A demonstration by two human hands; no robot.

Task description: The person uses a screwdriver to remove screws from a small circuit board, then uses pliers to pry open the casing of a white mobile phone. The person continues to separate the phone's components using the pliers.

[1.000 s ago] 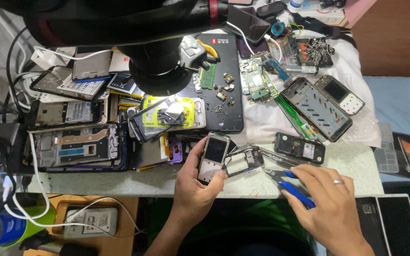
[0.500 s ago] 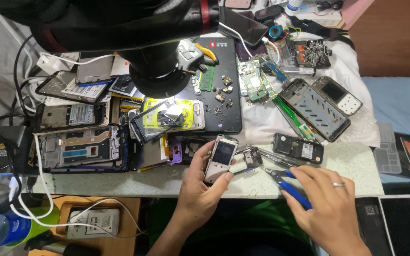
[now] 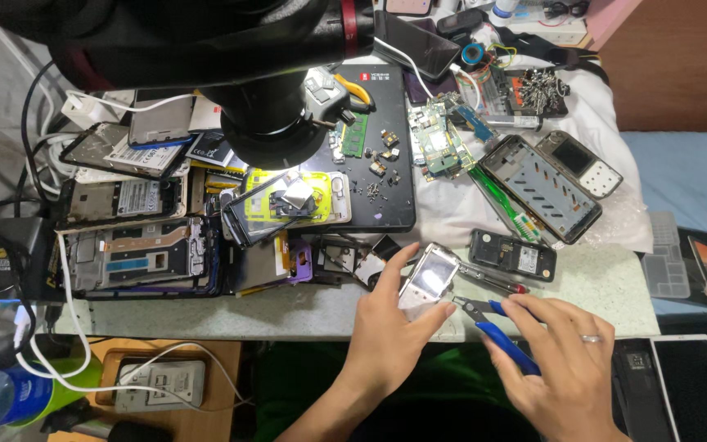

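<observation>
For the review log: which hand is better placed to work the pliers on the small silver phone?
Likely the right hand: it already grips the blue-handled pliers, tips near the small silver phone, which the left hand steadies.

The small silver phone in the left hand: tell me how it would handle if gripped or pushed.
The small silver phone looks rigid and probably light, since the left hand pinches it with fingertips alone. Its glossy screen face may be slippery and scratch-prone. Being flat and boxy, it would likely slide, not roll, on the speckled worktop.
</observation>
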